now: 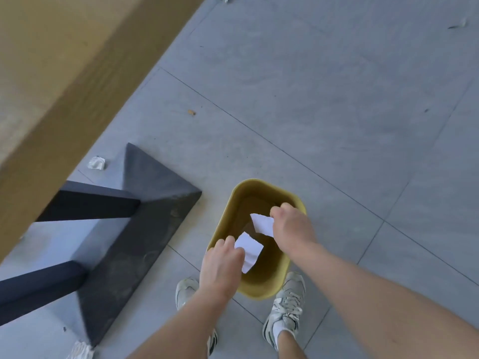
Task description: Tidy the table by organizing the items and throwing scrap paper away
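Both hands over the yellow bin [223,224] on the grey floor [337,99]. Left hand [220,265] pinching one white scrap [250,251] in its grip; right hand [291,225] pinching another torn piece [263,223] — both above the bin's mouth. Shoes [285,307] just beside the bin. Crumpled wad [96,162] near the worktop [64,60] leg [145,224].

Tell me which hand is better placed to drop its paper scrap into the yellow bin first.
Probably the right hand: its paper scrap hangs over the middle of the yellow bin, while the left hand hovers at the rim.
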Demonstrator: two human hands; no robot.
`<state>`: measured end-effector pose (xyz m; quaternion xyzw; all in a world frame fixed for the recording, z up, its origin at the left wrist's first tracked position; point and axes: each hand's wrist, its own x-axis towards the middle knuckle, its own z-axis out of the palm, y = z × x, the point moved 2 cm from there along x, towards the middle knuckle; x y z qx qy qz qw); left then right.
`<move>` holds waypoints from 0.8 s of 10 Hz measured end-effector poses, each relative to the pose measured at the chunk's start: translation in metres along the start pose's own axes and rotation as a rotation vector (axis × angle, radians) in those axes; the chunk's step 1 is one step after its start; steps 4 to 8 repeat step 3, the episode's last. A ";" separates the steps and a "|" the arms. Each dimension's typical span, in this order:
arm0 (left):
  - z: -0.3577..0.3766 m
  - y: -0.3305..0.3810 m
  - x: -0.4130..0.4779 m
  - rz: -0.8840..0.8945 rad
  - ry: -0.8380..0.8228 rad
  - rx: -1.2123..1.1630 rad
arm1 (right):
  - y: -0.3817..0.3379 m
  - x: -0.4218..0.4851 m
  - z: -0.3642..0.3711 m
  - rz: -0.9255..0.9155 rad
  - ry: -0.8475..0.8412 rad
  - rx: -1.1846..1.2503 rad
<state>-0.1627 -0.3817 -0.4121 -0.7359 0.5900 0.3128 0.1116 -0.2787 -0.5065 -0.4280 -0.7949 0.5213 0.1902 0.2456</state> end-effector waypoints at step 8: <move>0.015 -0.011 0.023 -0.032 0.053 -0.060 | 0.005 0.022 0.024 0.015 0.005 0.034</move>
